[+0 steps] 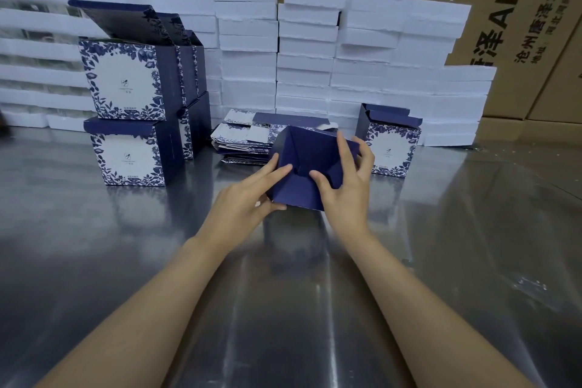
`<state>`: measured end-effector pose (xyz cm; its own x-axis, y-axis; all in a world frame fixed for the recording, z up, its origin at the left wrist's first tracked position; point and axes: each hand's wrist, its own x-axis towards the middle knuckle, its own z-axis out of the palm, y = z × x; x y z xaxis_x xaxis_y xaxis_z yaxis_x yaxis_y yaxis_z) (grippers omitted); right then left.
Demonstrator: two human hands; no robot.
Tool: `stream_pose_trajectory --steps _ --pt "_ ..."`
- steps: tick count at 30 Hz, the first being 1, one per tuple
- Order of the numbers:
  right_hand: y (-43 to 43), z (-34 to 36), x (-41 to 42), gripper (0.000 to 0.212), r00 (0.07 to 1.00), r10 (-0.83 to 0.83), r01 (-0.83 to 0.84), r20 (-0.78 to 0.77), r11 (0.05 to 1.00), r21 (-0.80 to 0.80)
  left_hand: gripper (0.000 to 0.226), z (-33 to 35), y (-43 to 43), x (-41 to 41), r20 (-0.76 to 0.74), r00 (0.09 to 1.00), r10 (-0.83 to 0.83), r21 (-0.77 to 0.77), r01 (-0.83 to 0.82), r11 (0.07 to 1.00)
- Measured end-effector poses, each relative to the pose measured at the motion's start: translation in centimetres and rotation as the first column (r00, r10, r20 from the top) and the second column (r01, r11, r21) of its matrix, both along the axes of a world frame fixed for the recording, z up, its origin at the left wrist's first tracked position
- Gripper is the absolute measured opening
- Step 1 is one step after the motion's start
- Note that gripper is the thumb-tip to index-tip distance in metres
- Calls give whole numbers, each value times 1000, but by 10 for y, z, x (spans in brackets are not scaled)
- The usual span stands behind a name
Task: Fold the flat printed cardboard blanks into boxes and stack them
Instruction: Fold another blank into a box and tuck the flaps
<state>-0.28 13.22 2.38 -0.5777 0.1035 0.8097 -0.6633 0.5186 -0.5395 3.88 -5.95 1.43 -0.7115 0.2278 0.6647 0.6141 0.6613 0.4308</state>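
Half-folded box [302,151], one, pinched by left hand [248,198] and right hand [349,195]; one blank pile [242,148] behind.

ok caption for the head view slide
Left hand and right hand fold a navy box over a steel table, flat blanks and folded boxes behind.

The half-folded box [302,167] at centre shows plain dark navy on every visible face. The 2 stacked boxes [126,110] at the left have white fronts bordered with blue floral print, a small dark emblem in the middle, and navy sides and lids. The single box [392,148] at the right bears the same blue-and-white floral front and navy flaps. The pile of flat blanks [242,142] beyond mixes white, floral blue and navy panels. The far foam slabs [302,50] are white. The cartons [519,9] behind are brown with black characters. The table [94,246] is shiny silver-grey.
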Motion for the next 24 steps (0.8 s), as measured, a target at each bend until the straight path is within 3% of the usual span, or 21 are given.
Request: stream_pose_trajectory --steps 3,7,11,15,19,24 --pt "2 1 -1 75 999 -44 44 0 999 -18 71 2 4 3 -5 1000 18 -32 -18 999" --pt "4 3 2 69 999 49 -49 -6 998 -39 81 3 4 5 1 998 55 -34 -55 998" --pt "4 8 8 54 986 155 -137 54 957 -255 106 2 -1 1 168 982 87 29 -93 995" --pt "3 6 9 44 969 227 -202 94 954 -220 104 -5 1 -6 288 955 -78 178 27 984" --pt "3 2 11 42 967 254 -252 1 959 -128 87 -8 -2 -7 219 975 -45 285 -20 958" --pt "-4 5 9 28 944 243 -258 -225 966 -37 101 0 -5 -6 26 999 19 379 -27 925"
